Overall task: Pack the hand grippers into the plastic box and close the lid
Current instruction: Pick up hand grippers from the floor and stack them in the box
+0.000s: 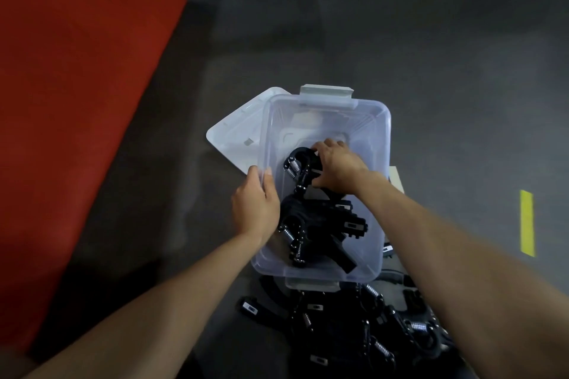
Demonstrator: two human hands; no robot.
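Inside box (381,132), right hand (337,164) half-covers gripper (303,163).

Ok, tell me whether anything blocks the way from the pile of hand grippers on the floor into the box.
Nothing visible does. The plastic box is open, its lid lying off to the far left. The pile of hand grippers sits on the floor just before the near wall. The left hand grips the left rim; the right hand places a hand gripper inside.

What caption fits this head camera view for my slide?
Right hand places a hand gripper in the plastic box; left hand steadies its rim.
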